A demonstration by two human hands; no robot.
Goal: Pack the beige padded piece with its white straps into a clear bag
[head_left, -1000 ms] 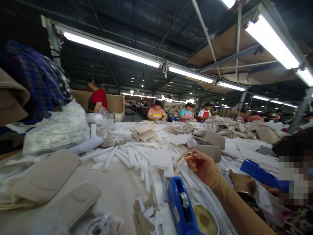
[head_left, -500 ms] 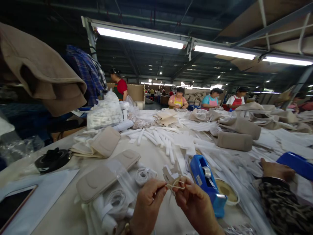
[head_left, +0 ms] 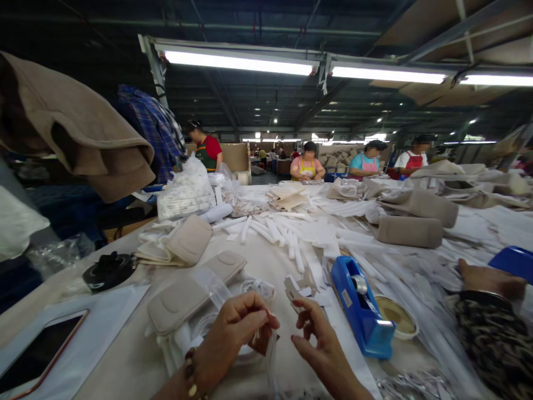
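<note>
My left hand (head_left: 237,328) is closed in a pinch, with a thin pale cord (head_left: 272,358) hanging down from its fingertips. Its far end runs out of sight towards the table edge. Just to the right, my right hand (head_left: 318,344) has its fingers apart and curved, holding nothing. Beyond the hands lie small grey-beige cut pieces (head_left: 297,286). Under and behind my left hand are a beige padded piece (head_left: 179,300) with clear plastic across it and a coiled white strip (head_left: 258,287), partly covered by the hand.
A blue tape dispenser (head_left: 362,305) stands right of my right hand, beside a tape roll (head_left: 400,316). A co-worker's hand (head_left: 491,280) rests at far right. White strips (head_left: 270,230) spread across the table centre. A phone (head_left: 41,353) and black round object (head_left: 110,271) lie left.
Both hands were together on a thin cream string with a loop. Now they have parted: my right hand has let go and opened, while the left keeps its pinch and has shifted left.
</note>
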